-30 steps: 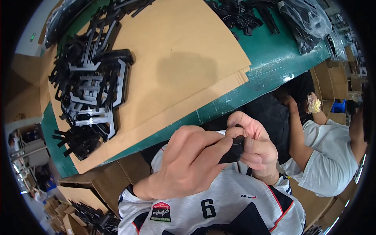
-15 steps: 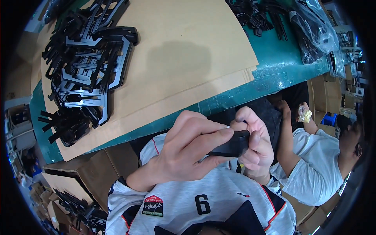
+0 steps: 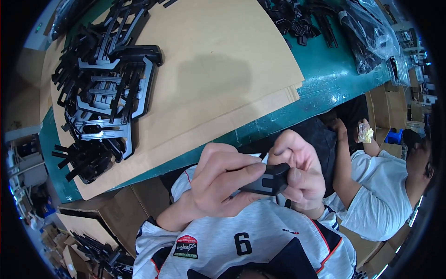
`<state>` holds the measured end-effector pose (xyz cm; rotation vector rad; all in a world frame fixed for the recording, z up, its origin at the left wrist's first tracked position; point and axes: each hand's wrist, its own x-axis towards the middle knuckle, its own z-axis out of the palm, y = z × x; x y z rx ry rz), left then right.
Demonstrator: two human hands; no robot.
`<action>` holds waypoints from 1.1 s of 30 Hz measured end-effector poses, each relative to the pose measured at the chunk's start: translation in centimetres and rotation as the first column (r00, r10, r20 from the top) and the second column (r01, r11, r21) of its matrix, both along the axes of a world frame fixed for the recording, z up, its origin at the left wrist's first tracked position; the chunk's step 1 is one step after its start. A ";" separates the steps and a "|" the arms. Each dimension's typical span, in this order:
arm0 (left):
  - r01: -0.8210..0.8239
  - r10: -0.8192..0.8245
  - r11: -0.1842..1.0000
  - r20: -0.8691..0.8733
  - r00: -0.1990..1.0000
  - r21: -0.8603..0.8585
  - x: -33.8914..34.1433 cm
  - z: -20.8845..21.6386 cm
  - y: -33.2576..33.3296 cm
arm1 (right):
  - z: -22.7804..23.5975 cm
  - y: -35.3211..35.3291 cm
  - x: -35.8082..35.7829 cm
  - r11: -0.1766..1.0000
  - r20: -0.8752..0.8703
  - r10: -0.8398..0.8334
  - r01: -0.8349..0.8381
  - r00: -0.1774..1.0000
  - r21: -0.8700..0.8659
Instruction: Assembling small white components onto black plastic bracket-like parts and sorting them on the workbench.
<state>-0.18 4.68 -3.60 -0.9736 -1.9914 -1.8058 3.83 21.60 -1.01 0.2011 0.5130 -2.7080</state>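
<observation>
A small black plastic part [image 3: 265, 181], boxy with a notch in its side, is held in front of my chest, just off the table's near edge. My left hand [image 3: 223, 179] grips it, thumb and fingers pinched along its length, and covers its left end. At its right end my right hand [image 3: 303, 174] has the thumb against it. The fingers of that hand are curled, with the index finger raised. To the left lies a pile of black and silver-grey bracket parts [image 3: 111, 93], with a thicker black piece [image 3: 139, 54] on top.
Brown cardboard sheets [image 3: 204, 116] cover much of the green table [image 3: 325, 95]. Small black parts [image 3: 297, 21] and a clear plastic bag [image 3: 371, 35] lie at the far right. A co-worker [image 3: 378, 186] sits close on my right. Left below stands a carton [image 3: 111, 214].
The black part has tilted, so its notched side now shows. My hands have shifted slightly around it. The whole view has moved a little.
</observation>
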 end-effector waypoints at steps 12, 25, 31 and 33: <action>-0.005 0.007 0.999 -0.063 0.998 0.036 0.3 -0.9 0.0 | 1.5 -0.4 -0.1 0.994 0.089 0.049 -0.040 0.995 -0.104; 0.105 -0.088 0.992 0.216 0.972 -0.065 -0.4 0.9 0.4 | 0.6 -1.1 0.0 0.421 -0.710 -0.009 0.646 0.704 0.636; -0.102 -0.240 0.932 0.804 0.544 0.348 -0.4 2.2 -0.5 | -0.8 -2.4 -1.5 0.085 -0.773 0.440 0.836 0.458 0.543; -0.167 -0.186 0.922 0.778 0.601 0.349 -0.8 2.0 -1.9 | -0.7 -0.1 -2.7 0.032 -0.769 0.425 0.841 0.478 0.540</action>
